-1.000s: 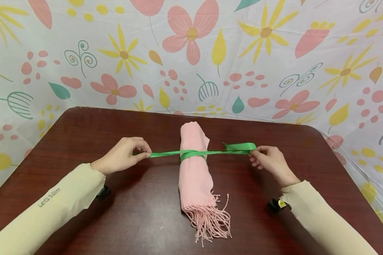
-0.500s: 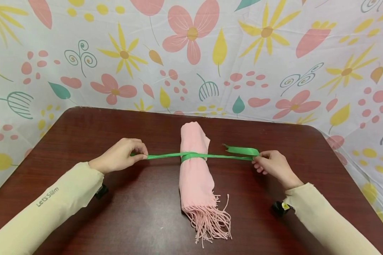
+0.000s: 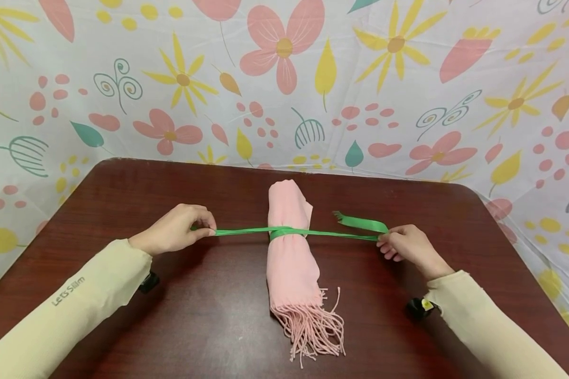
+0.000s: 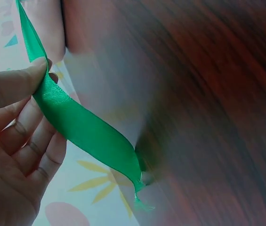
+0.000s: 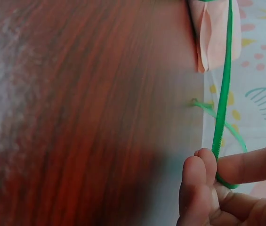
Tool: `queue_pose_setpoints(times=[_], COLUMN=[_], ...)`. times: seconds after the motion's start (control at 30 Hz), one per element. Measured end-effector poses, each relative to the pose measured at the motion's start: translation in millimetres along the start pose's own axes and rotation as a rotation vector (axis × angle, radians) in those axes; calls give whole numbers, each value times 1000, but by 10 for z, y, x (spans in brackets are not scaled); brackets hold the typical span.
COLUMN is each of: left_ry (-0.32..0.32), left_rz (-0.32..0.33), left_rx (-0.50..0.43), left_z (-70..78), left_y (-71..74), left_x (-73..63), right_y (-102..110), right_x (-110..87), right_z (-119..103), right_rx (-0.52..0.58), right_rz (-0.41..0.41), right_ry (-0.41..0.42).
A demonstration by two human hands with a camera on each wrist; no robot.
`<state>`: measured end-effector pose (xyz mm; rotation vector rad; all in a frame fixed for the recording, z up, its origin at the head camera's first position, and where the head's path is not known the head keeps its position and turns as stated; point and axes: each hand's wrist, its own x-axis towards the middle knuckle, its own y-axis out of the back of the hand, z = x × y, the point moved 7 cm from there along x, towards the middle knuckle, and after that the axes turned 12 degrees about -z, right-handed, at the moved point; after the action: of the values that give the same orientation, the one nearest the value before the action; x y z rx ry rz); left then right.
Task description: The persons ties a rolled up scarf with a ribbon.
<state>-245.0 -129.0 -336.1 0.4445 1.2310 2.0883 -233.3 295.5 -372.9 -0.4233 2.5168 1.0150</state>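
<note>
A rolled pink scarf [image 3: 291,268] with a fringe [image 3: 315,331] at its near end lies lengthwise on the table. Round its upper middle goes a green ribbon [image 3: 280,231], crossed over on top and drawn taut to both sides. My left hand [image 3: 177,229] pinches one end between thumb and fingers; in the left wrist view the ribbon's loose tail [image 4: 85,127] hangs past the palm with a frayed tip. On the other side my right hand [image 3: 412,247] pinches the other end, and its tail bends back toward the scarf. In the right wrist view, thumb and fingers [image 5: 196,172] hold the ribbon.
The dark brown wooden table [image 3: 208,326] has rounded far corners. Behind it hangs a white cloth [image 3: 275,131] printed with flowers and leaves. A dark wrist camera [image 3: 419,308] sits below the right sleeve, another camera [image 3: 148,282] below the left.
Both hands have moved slightly farther apart, left hand leftward, right hand rightward and a little nearer. The ribbon's crossing looks tighter on the scarf, which stays in place.
</note>
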Motion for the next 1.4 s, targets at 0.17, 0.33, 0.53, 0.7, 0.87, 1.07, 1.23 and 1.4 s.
queue_pose_setpoints(times=[0.17,0.33,0.53,0.7,0.87,1.07,1.23,1.4], left_ry=[5,19,25,40,37,32,38,49], left_rz=[13,19,-8,-23,-67,-99,-115,-127], left_rx=[9,27,48,47,45,43,51,57], left_z=[14,31,45,26,22,44,58,53], left_y=[-4,-18,-66,-92,-158,-219,-236,-262], left_x=[-2,8,43,66,91,128,156,175], right_y=[-44,-55,-23,55,96,93,96,81], right_x=[-6,-30,-44,-64,-91,-87,-79,-76], right_z=[14,21,58,118,164,168,166,157], right_rx=[5,-1,-69,-114,-125,-138,-140,-144], right_rz=[-18,-16,2,10,-10,-5,-1,-6], right_ry=[-19,-32,-17,-14,-28,-21,-15,-19])
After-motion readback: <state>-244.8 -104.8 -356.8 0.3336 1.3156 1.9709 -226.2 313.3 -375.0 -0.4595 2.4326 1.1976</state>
